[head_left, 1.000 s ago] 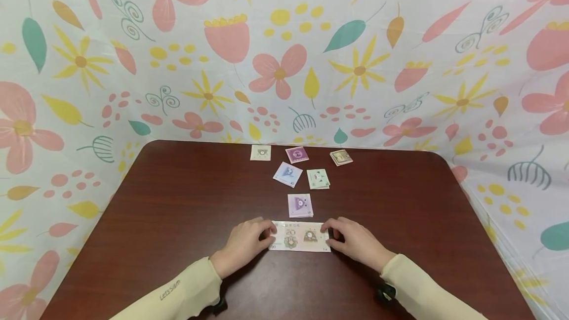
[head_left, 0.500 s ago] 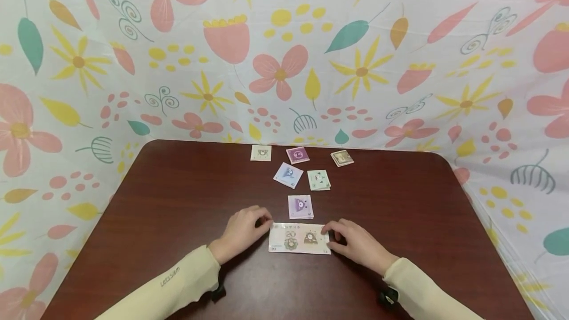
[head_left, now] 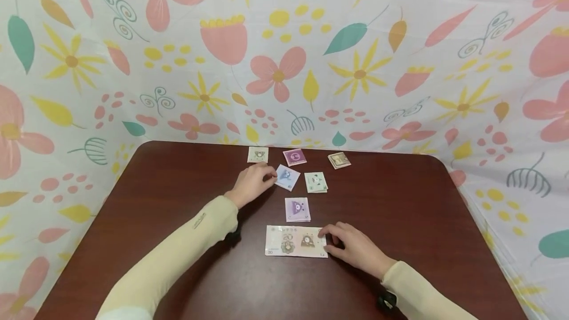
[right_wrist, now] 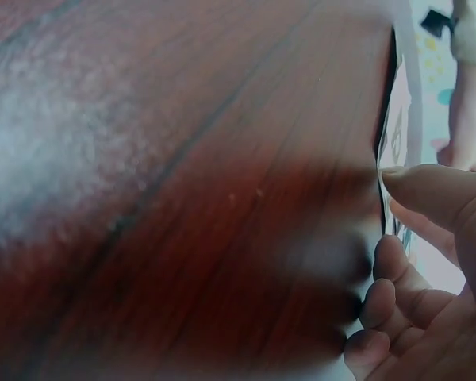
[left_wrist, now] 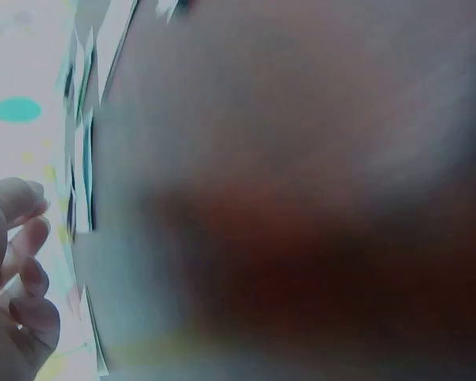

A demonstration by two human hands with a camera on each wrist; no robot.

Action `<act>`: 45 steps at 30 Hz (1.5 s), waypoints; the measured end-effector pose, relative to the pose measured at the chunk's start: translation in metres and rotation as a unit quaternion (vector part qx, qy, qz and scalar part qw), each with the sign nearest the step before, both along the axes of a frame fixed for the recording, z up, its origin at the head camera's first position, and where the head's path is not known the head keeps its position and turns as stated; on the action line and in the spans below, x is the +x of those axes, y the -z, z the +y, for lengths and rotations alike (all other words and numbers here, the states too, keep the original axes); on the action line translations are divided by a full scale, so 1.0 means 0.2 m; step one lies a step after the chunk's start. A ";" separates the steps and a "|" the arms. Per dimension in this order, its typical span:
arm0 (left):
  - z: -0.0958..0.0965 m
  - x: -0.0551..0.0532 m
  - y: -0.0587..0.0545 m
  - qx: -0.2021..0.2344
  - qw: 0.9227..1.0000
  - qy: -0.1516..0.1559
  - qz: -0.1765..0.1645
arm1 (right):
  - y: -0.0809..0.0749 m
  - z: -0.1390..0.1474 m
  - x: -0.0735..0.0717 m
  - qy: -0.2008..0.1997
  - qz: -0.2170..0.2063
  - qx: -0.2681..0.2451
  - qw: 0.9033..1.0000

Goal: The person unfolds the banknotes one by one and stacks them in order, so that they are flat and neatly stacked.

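An unfolded play banknote [head_left: 277, 245] marked 20 lies at the near middle of the table. At its right end my right hand [head_left: 355, 251] holds it, thumb and index fingertips at the edge; the right wrist view shows the thumb [right_wrist: 428, 190] against the note's side. My left hand [head_left: 252, 184] is over the far half of the table, loosely curled, fingertips right at the left corner of a blue folded note [head_left: 288, 177]. In the left wrist view nothing shows between the left fingers [left_wrist: 33, 274]. A purple folded note [head_left: 297, 209] lies just beyond the unfolded one.
Farther back lie a green folded note [head_left: 316, 182], a small pale note [head_left: 258, 154], a magenta folded note [head_left: 295, 157] and a brown folded note [head_left: 340, 160]. A floral cloth [head_left: 275, 38] hangs behind the dark wooden table [head_left: 391, 201].
My left hand has let go of the unfolded banknote's left end and moved away to the blue folded note. The right hand stays at the banknote's right end.
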State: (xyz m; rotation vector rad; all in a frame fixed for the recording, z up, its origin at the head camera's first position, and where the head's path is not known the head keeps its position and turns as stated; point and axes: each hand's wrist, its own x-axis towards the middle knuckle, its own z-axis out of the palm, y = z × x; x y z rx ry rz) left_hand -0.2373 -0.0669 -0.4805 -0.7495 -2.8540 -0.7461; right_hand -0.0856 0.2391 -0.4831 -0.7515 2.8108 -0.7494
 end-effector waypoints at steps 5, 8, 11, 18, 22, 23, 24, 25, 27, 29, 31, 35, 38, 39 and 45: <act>0.05 -0.13 0.00 -0.022 0.999 -0.014 -0.034 | 0.01 -0.01 0.01 -0.004 0.005 -0.002 1.000; 0.09 -0.18 0.00 -0.022 0.998 -0.028 -0.058 | 0.01 -0.01 0.01 -0.005 0.013 -0.002 1.000; 0.12 -0.21 -0.01 -0.034 0.996 -0.033 -0.074 | 0.01 -0.01 0.01 -0.011 0.022 -0.005 1.000; 0.15 -0.22 -0.01 -0.058 0.992 -0.040 -0.101 | 0.00 -0.01 0.01 -0.021 0.017 -0.006 1.000; 0.14 -0.22 -0.01 -0.055 0.992 -0.037 -0.107 | 0.00 -0.01 0.02 -0.015 0.013 -0.004 1.000; 0.14 -0.22 -0.01 -0.053 0.992 -0.034 -0.108 | 0.00 -0.01 0.02 -0.014 0.015 -0.004 1.000; 0.13 -0.22 -0.01 -0.052 0.992 -0.031 -0.109 | 0.00 -0.01 0.02 -0.013 0.017 -0.005 1.000; 0.12 -0.22 -0.01 -0.049 0.992 -0.028 -0.110 | 0.00 0.00 0.02 -0.012 0.020 -0.005 1.000; 0.11 -0.22 -0.01 -0.047 0.992 -0.024 -0.112 | 0.00 0.00 0.02 -0.011 0.027 -0.006 1.000; 0.10 -0.22 -0.01 -0.046 0.993 -0.021 -0.110 | 0.00 0.00 0.03 -0.011 0.031 -0.007 0.999; 0.10 -0.21 -0.02 -0.049 0.992 -0.022 -0.112 | 0.00 0.00 0.02 -0.011 0.034 -0.006 0.999; 0.10 -0.20 -0.03 -0.059 0.990 -0.031 -0.121 | 0.01 0.00 0.02 -0.010 0.033 -0.003 0.999; 0.09 -0.20 -0.04 -0.062 0.989 -0.040 -0.128 | 0.01 0.01 0.02 -0.008 0.030 0.000 1.000; 0.09 -0.19 -0.04 -0.061 0.989 -0.041 -0.130 | 0.01 0.01 0.02 -0.007 0.030 0.002 1.000; 0.08 -0.17 -0.04 -0.081 0.990 -0.041 -0.109 | 0.01 0.01 0.02 -0.006 0.035 0.006 0.999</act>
